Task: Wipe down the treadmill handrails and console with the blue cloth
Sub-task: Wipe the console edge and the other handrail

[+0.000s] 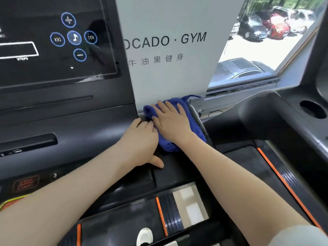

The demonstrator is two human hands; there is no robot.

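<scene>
On the right end of the treadmill console (99,132), the right hand's fingers (160,108) lie straight and slightly spread, pressed flat on top of the blue cloth (184,118). A thin ring shows on one of them. The right hand (171,121) covers the middle of the cloth, with its forearm running back toward five o'clock. At about eight o'clock from it, the left hand (142,139) rests on the dark console surface, its fingertips (146,123) bent and touching the cloth's left edge, its thumb stretched flat toward five o'clock; whether those fingertips pinch the fabric cannot be told.

The cloth is bunched into a thick pad on the console's right corner, where the grey metal handrail (197,118) joins it; the cloth's right edge lies against that rail and a loose corner sticks up at twelve o'clock.

At ten o'clock from the hands stands the dark screen (53,41) with blue-ringed music buttons. At twelve o'clock is a white sign (168,41) with gym lettering, and at two o'clock a window (266,32) shows parked cars. At six o'clock lies the belt deck with orange stripes (160,215) and a white shoe (145,235).
</scene>
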